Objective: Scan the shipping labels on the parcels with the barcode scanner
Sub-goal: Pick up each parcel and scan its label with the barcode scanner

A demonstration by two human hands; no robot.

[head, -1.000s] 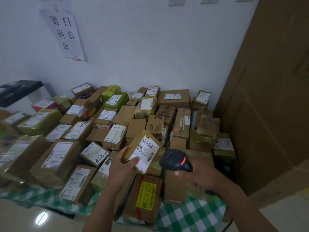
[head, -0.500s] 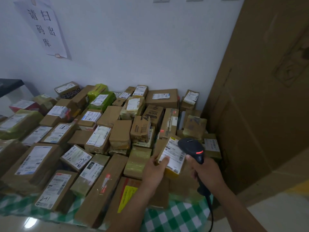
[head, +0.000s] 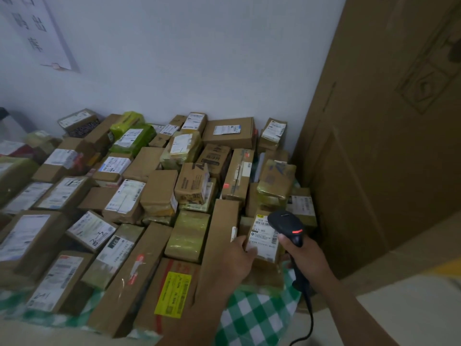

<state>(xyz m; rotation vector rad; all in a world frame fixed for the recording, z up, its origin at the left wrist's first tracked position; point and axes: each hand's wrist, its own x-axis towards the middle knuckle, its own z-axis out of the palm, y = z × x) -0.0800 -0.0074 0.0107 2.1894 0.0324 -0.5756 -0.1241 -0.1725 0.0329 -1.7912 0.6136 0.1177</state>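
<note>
- Checked-cloth counter (head: 252, 318) against a white wall, heaped with parcels.
- Left hand (head: 239, 258) grips a labelled parcel (head: 264, 239) at the pile's right front.
- Right hand (head: 305, 255) grips the scanner (head: 287, 224), beside the label.

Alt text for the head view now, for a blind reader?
A person's left hand holds a small labelled parcel while the right hand grips a black barcode scanner beside it, above a green-checked tablecloth heaped with cardboard parcels.
</note>
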